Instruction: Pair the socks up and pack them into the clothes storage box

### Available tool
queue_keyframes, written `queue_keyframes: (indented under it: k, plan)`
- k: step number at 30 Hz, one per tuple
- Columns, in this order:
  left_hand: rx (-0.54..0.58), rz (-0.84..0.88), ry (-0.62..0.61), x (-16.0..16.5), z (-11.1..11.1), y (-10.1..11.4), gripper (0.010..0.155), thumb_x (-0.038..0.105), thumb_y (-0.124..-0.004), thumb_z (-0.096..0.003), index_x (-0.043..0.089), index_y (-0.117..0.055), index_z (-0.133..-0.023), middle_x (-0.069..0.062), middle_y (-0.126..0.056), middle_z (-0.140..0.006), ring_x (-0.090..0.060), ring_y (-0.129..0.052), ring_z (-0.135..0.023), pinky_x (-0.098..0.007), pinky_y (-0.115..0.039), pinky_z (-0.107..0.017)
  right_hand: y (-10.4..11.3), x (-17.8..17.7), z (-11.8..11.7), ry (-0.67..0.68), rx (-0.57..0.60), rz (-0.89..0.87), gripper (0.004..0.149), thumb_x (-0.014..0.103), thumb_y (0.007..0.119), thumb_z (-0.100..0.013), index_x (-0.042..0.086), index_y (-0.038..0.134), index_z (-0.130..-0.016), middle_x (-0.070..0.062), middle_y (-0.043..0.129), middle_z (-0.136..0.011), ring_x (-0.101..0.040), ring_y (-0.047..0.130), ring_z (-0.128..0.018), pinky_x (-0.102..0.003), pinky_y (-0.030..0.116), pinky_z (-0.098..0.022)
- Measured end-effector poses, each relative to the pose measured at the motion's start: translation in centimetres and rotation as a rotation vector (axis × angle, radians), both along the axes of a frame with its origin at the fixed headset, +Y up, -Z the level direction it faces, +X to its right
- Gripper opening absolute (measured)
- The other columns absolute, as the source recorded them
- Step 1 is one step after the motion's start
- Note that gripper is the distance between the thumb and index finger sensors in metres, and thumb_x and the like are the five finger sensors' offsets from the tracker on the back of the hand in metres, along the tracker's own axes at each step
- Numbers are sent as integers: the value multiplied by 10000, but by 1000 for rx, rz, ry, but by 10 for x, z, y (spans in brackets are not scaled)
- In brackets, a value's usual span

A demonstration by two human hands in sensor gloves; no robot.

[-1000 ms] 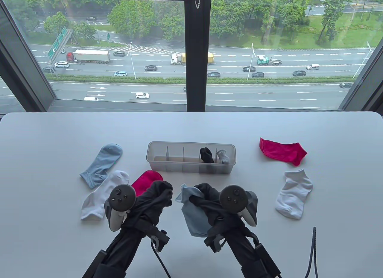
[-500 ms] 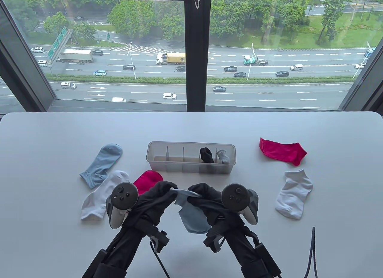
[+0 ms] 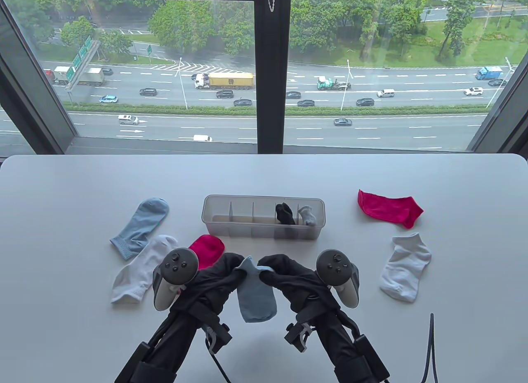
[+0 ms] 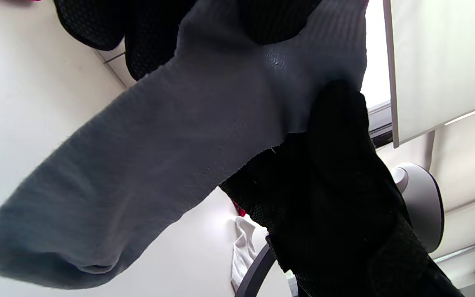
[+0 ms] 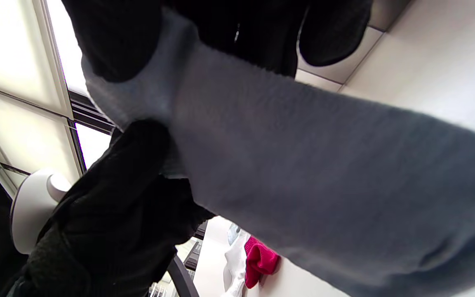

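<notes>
A light blue sock [image 3: 255, 294] hangs between both hands in front of the storage box [image 3: 231, 230]. My left hand [image 3: 235, 266] pinches its top edge from the left and my right hand [image 3: 264, 269] pinches it from the right. Both wrist views show the same blue sock [image 4: 171, 136] [image 5: 303, 173] held up by gloved fingers. The clear divided box holds a black sock [image 3: 284, 213] and a grey sock [image 3: 307, 215] in its right compartments. Its mate, another light blue sock [image 3: 141, 226], lies at the left.
A white sock [image 3: 138, 269] and a red sock [image 3: 206, 249] lie by my left hand. Another red sock [image 3: 390, 207] and a white sock [image 3: 404, 267] lie on the right. A dark cable [image 3: 431, 346] lies at the front right.
My left hand has taken hold of the blue sock's top edge beside the right hand. The sock now hangs straight down between them, shifted slightly left.
</notes>
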State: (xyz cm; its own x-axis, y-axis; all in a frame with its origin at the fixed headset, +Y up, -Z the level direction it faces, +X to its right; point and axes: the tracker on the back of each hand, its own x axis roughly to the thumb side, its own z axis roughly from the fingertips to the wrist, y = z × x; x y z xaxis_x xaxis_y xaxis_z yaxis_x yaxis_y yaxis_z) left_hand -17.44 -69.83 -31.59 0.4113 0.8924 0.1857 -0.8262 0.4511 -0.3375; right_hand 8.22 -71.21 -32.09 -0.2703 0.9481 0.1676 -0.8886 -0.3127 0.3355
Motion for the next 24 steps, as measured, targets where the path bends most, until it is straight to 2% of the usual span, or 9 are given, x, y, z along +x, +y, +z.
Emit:
queue_keyframes:
  k: [6, 9, 11, 12, 15, 17, 19, 21, 24]
  plan:
    - [-12, 214, -4, -4, 0, 4, 446, 281, -761, -568, 109, -625, -956, -137, -924, -770, -316, -991, -620, -570, -802, -552, 17, 11, 3, -18, 20, 12, 400, 326, 744, -590, 143, 749, -946, -54, 1007, -742, -264, 1001, -686, -535, 744, -638]
    - [-158, 365, -5, -1, 0, -3, 446, 262, -764, -568, 80, -633, -954, -151, -956, -715, -288, -1037, -506, -548, -849, -476, 20, 9, 4, 8, -51, -4, 401, 291, 701, -619, 78, 727, -957, -40, 1013, -664, -228, 1019, -606, -499, 767, -618]
    - [-223, 251, 14, 2, -2, -12, 451, 225, -752, -568, 79, -605, -969, -172, -941, -741, -304, -1035, -500, -561, -839, -475, 9, 9, 1, -8, -160, 69, 402, 277, 692, -627, 53, 719, -960, -49, 1010, -657, -238, 1017, -600, -503, 761, -617]
    - [-223, 81, 29, 5, -2, -20, 458, 211, -738, -571, 88, -578, -983, -179, -912, -793, -332, -1015, -560, -581, -814, -511, -2, 8, 0, -35, -195, 150, 402, 276, 691, -628, 50, 716, -961, -55, 1010, -661, -242, 1015, -604, -505, 760, -617]
    - [-142, -336, 61, 18, -4, -41, 474, 178, -735, -565, 106, -561, -1000, -199, -860, -881, -390, -968, -657, -619, -761, -562, -37, 4, -5, -91, -244, 406, 411, 286, 685, -631, 61, 697, -975, -73, 991, -717, -273, 989, -661, -521, 732, -637]
    - [-120, -489, 83, 24, -5, -47, 495, 182, -731, -569, 108, -541, -1020, -207, -826, -917, -417, -925, -724, -636, -726, -593, -48, 0, -6, -106, -252, 540, 441, 286, 678, -637, 64, 644, -1017, -119, 940, -809, -323, 933, -727, -542, 698, -651]
    - [-78, -571, 70, 26, -5, -48, 586, 218, -737, -573, 125, -470, -1086, -231, -656, -1079, -500, -728, -942, -680, -615, -671, -44, -1, -5, -168, -168, 688, 551, 325, 691, -630, 32, 552, -1076, -185, 857, -906, -342, 891, -755, -554, 683, -647]
    - [-48, -621, 67, 22, -5, -45, 681, 262, -740, -576, 142, -371, -1136, -224, -443, -1188, -518, -498, -1078, -712, -485, -731, -32, -3, -2, -233, -63, 791, 684, 366, 679, -632, -10, 398, -1130, -320, 646, -1069, -508, 709, -903, -602, 640, -656]
    - [-50, -638, 58, 15, -8, -42, 726, 280, -725, -584, 178, -278, -1146, -157, -292, -1229, -454, -274, -1146, -722, -333, -768, -18, -14, 4, -124, 88, 842, 641, 368, 607, -650, 78, 352, -1162, -308, 367, -1200, -570, 373, -1052, -701, 486, -705]
